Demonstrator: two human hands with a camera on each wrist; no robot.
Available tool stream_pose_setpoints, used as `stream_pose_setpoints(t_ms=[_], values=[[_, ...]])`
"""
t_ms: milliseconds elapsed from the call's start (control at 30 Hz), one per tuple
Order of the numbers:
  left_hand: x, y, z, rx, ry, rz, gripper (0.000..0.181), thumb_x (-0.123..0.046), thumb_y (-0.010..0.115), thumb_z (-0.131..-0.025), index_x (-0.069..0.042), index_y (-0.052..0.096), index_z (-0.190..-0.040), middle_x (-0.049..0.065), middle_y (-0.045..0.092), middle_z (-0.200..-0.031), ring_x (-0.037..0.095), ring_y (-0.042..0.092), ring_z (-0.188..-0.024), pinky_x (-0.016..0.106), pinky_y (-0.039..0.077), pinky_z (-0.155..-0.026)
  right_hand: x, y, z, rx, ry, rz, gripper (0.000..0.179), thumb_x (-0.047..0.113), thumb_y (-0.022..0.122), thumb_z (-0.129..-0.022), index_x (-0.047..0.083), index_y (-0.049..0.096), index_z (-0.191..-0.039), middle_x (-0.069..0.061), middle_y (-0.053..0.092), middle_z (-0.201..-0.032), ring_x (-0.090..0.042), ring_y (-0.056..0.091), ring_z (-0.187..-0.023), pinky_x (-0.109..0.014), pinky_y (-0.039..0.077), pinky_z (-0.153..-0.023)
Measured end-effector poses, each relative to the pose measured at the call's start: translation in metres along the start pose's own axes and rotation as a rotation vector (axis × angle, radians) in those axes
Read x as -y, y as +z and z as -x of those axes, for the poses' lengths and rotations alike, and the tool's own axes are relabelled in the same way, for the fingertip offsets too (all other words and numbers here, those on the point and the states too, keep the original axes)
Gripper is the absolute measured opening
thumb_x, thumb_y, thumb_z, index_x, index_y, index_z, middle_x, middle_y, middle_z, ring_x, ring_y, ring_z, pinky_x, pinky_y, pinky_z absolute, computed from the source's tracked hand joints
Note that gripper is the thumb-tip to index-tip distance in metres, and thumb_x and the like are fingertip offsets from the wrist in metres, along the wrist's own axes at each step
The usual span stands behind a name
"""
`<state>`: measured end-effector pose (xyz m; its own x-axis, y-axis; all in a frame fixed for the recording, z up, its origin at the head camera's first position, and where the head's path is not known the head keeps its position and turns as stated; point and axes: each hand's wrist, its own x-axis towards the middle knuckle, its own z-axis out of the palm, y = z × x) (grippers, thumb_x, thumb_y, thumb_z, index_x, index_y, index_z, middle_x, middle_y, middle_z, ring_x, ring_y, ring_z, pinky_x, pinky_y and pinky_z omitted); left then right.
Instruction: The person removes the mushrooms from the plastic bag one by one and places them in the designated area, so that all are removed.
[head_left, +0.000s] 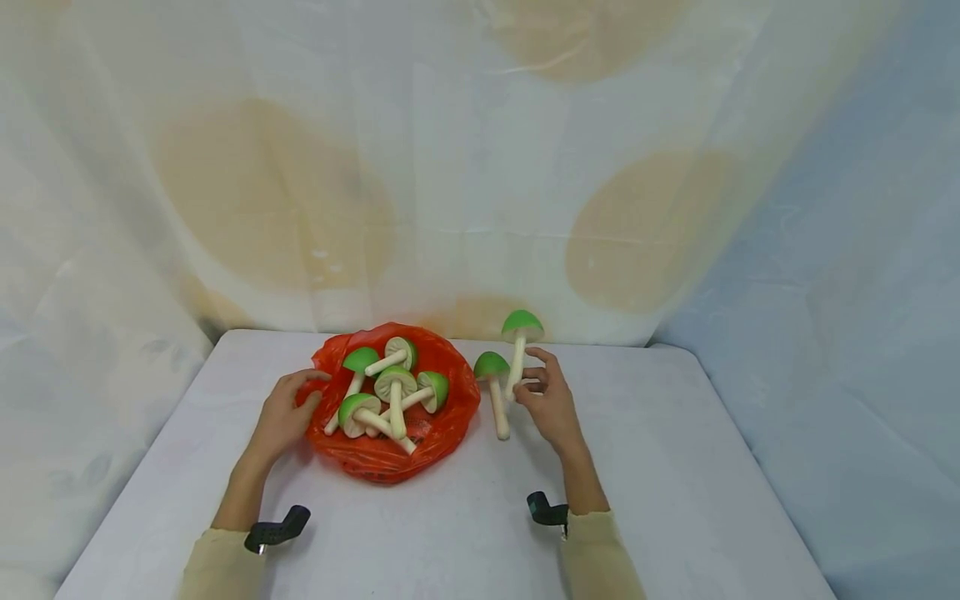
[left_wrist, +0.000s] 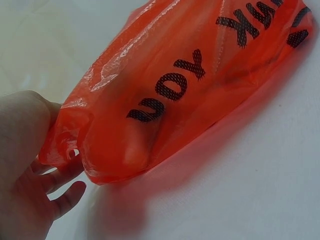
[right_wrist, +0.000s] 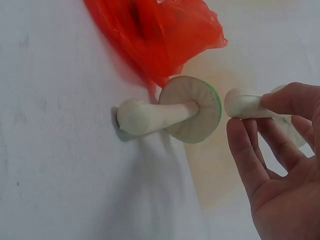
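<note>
A red plastic bag (head_left: 375, 468) lies open on the table with several green-capped toy mushrooms (head_left: 394, 390) inside. At its left rim, my left hand (head_left: 288, 414) holds the edge of the plastic between thumb and fingers; the left wrist view shows the fingers (left_wrist: 67, 197) partly behind the film. My right hand (head_left: 551, 404) pinches the pale stem of another toy mushroom (head_left: 519, 354), raised with its green cap up. Just left of that hand, a second toy mushroom (head_left: 498, 408) lies on the table beside the bag, its gills showing in the right wrist view.
The white table (head_left: 675, 467) extends to both sides and in front of the bag. A pale curtain with tan spots (head_left: 480, 167) hangs along the back edge, and more sheeting (head_left: 840, 317) hangs at the right. Each wrist wears a black camera mount (head_left: 277, 529).
</note>
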<state>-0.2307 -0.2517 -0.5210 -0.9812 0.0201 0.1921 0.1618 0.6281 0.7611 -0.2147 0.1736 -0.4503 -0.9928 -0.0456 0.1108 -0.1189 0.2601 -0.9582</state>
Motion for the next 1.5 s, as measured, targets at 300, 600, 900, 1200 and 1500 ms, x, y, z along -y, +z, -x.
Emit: stream_pose_setpoints(t_ms=[300, 600, 900, 1200, 1500], values=[[0.0, -0.001, -0.001, -0.007, 0.009, 0.003, 0.029, -0.008, 0.051, -0.102, -0.006, 0.058, -0.129, 0.026, 0.048, -0.142, 0.047, 0.039, -0.135, 0.072, 0.034, -0.105, -0.005, -0.008, 0.002, -0.026, 0.02, -0.015, 0.064, -0.003, 0.066, -0.091, 0.011, 0.042, -0.148, -0.026, 0.067, -0.118, -0.034, 0.066, -0.101, -0.034, 0.059, -0.081], [-0.001, -0.002, 0.002, 0.013, -0.024, 0.013, 0.03, -0.01, 0.051, -0.102, -0.007, 0.057, -0.132, 0.026, 0.045, -0.144, 0.047, 0.037, -0.136, 0.072, 0.035, -0.105, -0.017, -0.015, 0.003, -0.034, 0.042, 0.021, 0.062, -0.001, 0.065, -0.092, 0.013, 0.044, -0.148, -0.024, 0.068, -0.116, -0.032, 0.067, -0.096, -0.039, 0.057, -0.08], [-0.002, -0.004, 0.002, 0.029, -0.03, 0.005, 0.03, -0.011, 0.05, -0.103, -0.007, 0.056, -0.133, 0.027, 0.043, -0.145, 0.048, 0.037, -0.136, 0.072, 0.035, -0.105, -0.06, -0.022, -0.007, -0.029, 0.126, 0.043, 0.066, -0.001, 0.065, -0.091, 0.013, 0.04, -0.151, -0.026, 0.065, -0.121, -0.039, 0.068, -0.104, -0.05, 0.058, -0.086], [0.0, -0.002, 0.002, 0.03, -0.019, 0.01, 0.03, -0.01, 0.051, -0.103, -0.007, 0.057, -0.132, 0.026, 0.044, -0.145, 0.047, 0.037, -0.136, 0.073, 0.034, -0.105, -0.072, -0.024, -0.003, -0.016, 0.156, 0.134, 0.061, 0.004, 0.068, -0.089, 0.021, 0.048, -0.145, -0.017, 0.07, -0.115, -0.026, 0.069, -0.1, -0.04, 0.058, -0.08], [-0.002, -0.002, 0.002, 0.039, -0.035, 0.011, 0.03, -0.012, 0.051, -0.103, -0.008, 0.056, -0.133, 0.027, 0.043, -0.146, 0.048, 0.036, -0.136, 0.073, 0.034, -0.105, -0.069, -0.024, -0.003, -0.001, 0.178, 0.167, 0.06, 0.002, 0.067, -0.088, 0.02, 0.051, -0.144, -0.017, 0.069, -0.115, -0.026, 0.069, -0.1, -0.036, 0.057, -0.078]])
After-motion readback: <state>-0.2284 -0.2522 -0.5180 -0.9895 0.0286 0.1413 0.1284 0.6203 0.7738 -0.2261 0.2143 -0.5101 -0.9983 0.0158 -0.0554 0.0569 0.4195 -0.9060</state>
